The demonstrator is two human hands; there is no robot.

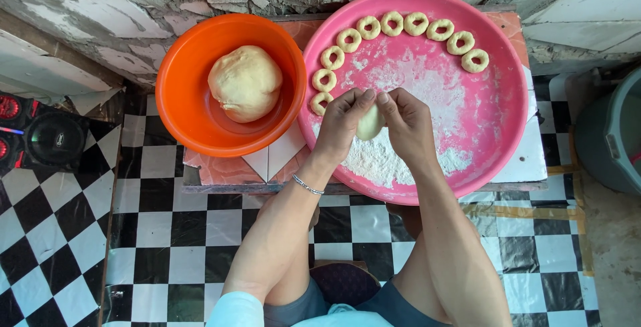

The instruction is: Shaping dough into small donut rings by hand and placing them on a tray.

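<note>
My left hand (342, 127) and my right hand (408, 123) meet over a round pink tray (507, 110), both pinching one small piece of pale dough (369, 124) between thumbs and fingers. A silver bracelet sits on my left wrist. Under the hands lies a heap of white flour (377, 160). Several dough rings (414, 24) line the tray's far and left rim in an arc. Left of the tray, an orange bowl (183, 100) holds a big ball of dough (245, 82).
Tray and bowl rest on a low tiled stand (277, 160) against a cracked wall. Black and white checkered floor (160, 247) spreads below. A dark speaker (47, 137) stands at left, a grey bin (617, 133) at right. My knees are under the stand.
</note>
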